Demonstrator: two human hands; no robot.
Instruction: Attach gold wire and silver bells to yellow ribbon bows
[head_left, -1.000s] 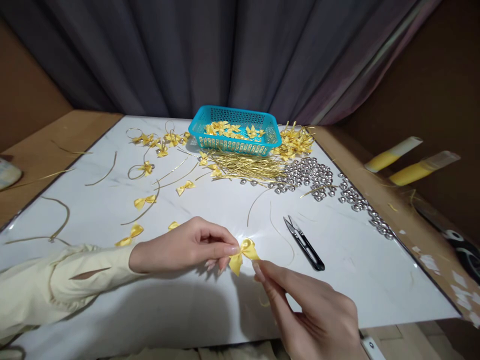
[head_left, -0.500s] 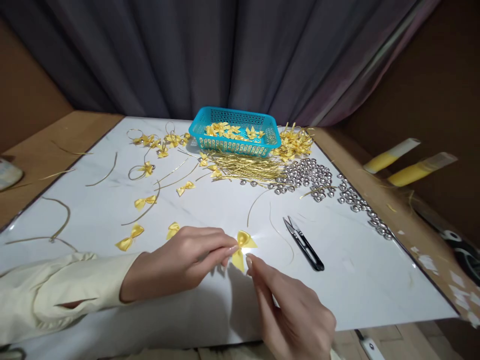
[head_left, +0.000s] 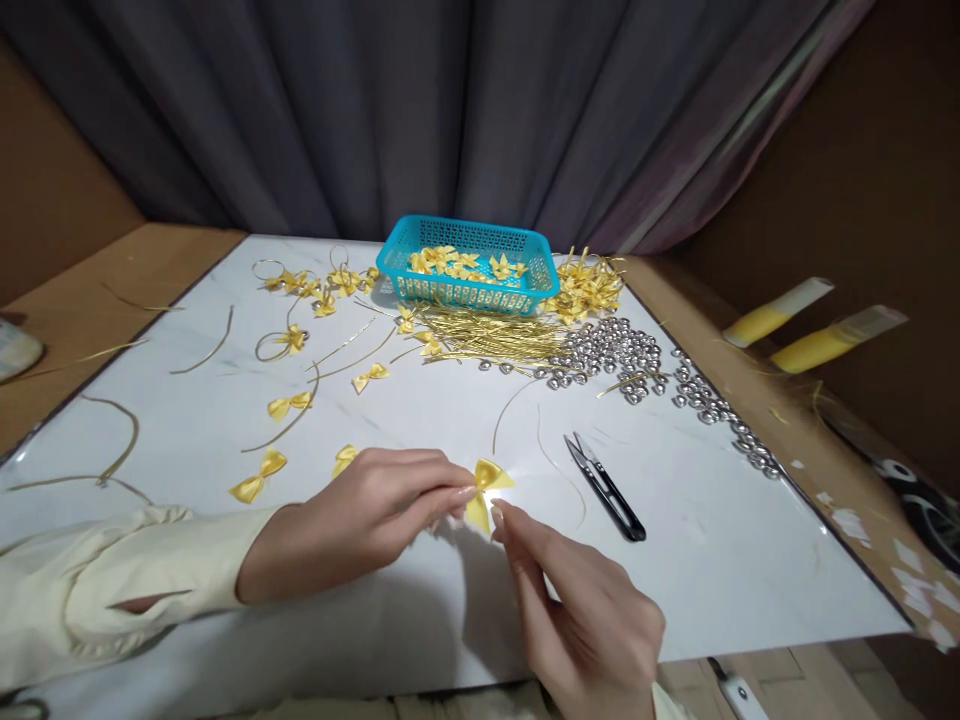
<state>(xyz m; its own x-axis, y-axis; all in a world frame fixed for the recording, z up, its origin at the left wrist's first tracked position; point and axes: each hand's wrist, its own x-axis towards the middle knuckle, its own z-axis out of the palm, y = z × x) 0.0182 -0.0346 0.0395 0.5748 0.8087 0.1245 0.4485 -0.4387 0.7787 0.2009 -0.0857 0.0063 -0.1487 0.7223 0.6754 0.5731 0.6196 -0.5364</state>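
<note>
My left hand [head_left: 352, 520], in a cream sleeve, pinches a small yellow ribbon bow [head_left: 486, 485] between thumb and fingertips just above the white board [head_left: 712, 560]. My right hand [head_left: 592, 620] comes up from below, and its thumb and forefinger tips meet the bow's lower edge. Both hands are near the front middle of the board. Black thread snips [head_left: 606, 486] lie on the board just right of the bow.
A turquoise basket [head_left: 470, 265] with yellow bows stands at the back. In front of it lie gold wires [head_left: 487, 335], a heap of silver bells [head_left: 611, 350] and loose bows [head_left: 259, 476]. Two yellow rolls [head_left: 780, 311] rest on the wooden edge at right.
My right hand has moved left and up to the bow, and its fingertips now touch the bow. My left hand has shifted slightly left with it.
</note>
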